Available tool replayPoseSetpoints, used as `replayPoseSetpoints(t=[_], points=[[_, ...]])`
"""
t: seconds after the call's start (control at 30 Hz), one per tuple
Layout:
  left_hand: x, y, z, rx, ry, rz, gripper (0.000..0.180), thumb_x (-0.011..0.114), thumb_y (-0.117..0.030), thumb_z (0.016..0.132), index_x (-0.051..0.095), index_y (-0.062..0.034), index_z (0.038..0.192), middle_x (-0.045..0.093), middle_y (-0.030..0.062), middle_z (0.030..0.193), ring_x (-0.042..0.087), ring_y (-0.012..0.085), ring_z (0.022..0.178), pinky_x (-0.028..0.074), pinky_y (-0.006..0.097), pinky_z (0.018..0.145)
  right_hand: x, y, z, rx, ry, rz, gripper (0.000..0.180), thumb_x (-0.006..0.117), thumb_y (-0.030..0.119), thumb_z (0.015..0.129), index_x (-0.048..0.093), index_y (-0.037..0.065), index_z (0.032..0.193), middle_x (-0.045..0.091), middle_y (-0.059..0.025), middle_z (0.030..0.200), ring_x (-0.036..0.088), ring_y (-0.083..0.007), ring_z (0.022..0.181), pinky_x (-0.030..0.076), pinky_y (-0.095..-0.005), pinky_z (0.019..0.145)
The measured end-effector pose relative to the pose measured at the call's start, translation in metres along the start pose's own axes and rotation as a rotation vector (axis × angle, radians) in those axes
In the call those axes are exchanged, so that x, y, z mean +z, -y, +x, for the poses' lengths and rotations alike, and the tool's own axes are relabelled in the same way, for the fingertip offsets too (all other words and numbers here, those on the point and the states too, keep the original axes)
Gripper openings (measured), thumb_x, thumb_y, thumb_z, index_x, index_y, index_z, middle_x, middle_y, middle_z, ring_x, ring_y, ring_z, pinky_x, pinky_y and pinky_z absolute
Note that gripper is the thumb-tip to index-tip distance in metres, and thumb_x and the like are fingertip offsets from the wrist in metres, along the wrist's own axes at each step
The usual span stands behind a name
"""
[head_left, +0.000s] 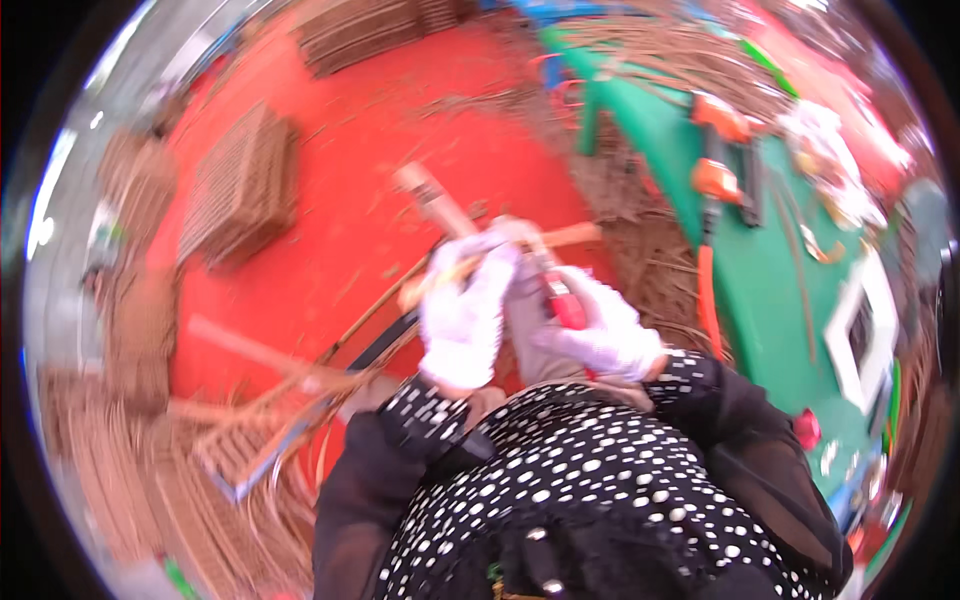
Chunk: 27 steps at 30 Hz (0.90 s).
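Note:
Both my hands wear white gloves and are close together in front of my lap. My left hand (pixel 465 315) is closed round a pale tan strip (pixel 570 236), which runs across to the right above the other hand. My right hand (pixel 605 335) grips a small red-handled tool (pixel 566 303). Its thin, metallic-looking front part points up at the strip, but blur hides what kind of tool it is. A wider pale strip (pixel 435 198) sticks out beyond my left hand; I cannot tell whether it is held.
On the green table (pixel 765 290) at the right lie an orange-and-black power tool (pixel 722 150) with an orange hose, a white angular frame (pixel 850 345) and brown strips (pixel 660 50). Stacked brown slatted panels (pixel 245 190) stand on the red floor covering (pixel 370 130); more pile up at left.

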<state>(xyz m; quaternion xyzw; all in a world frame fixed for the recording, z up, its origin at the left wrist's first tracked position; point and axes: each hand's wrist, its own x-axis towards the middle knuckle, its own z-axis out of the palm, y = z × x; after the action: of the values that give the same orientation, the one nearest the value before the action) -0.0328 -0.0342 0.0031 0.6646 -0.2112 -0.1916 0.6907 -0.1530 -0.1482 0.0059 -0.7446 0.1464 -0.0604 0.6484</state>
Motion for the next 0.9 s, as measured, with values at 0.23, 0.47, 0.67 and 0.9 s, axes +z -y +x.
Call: replayPoseSetpoints(t=[0.23, 0.47, 0.67, 0.9], points=[[-0.011, -0.021, -0.001, -0.089, 0.012, -0.013, 0.023, 0.059, -0.019, 0.084, 0.051, -0.0023, 0.099, 0.053, 0.0036, 0.070, 0.051, 0.0110, 0.058, 0.045, 0.024, 0.051, -0.084, -0.023, -0.025, 0.126, -0.590, -0.315, 0.046, 0.070, 0.043, 0.066, 0.058, 0.005, 0.089, 0.061, -0.0146, 0.078, 0.059, -0.0309, 0.074, 0.046, -0.0349, 0.068], [-0.066, 0.013, 0.001, 0.478, 0.009, 0.640, 0.023, 0.042, -0.014, 0.093, 0.055, 0.0045, 0.091, 0.056, 0.0103, 0.085, 0.053, 0.0157, 0.068, 0.047, 0.028, 0.060, -0.210, -0.089, -0.116, 0.950, -0.964, -1.124, 0.071, 0.069, 0.052, 0.060, 0.050, 0.007, 0.111, 0.056, -0.0164, 0.105, 0.054, -0.0300, 0.102, 0.043, -0.0378, 0.084], [-0.086, 0.029, 0.066, 0.372, -0.080, 0.757, 0.026, 0.043, -0.016, 0.093, 0.055, 0.0059, 0.099, 0.057, 0.0099, 0.085, 0.056, 0.0149, 0.072, 0.048, 0.026, 0.060, -0.154, -0.066, -0.057, -0.208, -0.886, -0.991, 0.029, 0.068, 0.016, 0.072, 0.059, 0.005, 0.097, 0.061, -0.0134, 0.090, 0.060, -0.0280, 0.080, 0.048, -0.0376, 0.071], [-0.174, 0.012, 0.173, 0.270, -0.298, 0.675, 0.035, 0.044, -0.024, 0.092, 0.053, 0.0054, 0.110, 0.061, 0.0094, 0.091, 0.057, 0.0159, 0.085, 0.046, 0.030, 0.079, -0.031, -0.214, 0.021, 0.207, 0.132, -0.338, 0.017, 0.057, 0.017, 0.078, 0.060, 0.006, 0.091, 0.060, -0.0132, 0.088, 0.058, -0.0302, 0.080, 0.048, -0.0369, 0.071]])
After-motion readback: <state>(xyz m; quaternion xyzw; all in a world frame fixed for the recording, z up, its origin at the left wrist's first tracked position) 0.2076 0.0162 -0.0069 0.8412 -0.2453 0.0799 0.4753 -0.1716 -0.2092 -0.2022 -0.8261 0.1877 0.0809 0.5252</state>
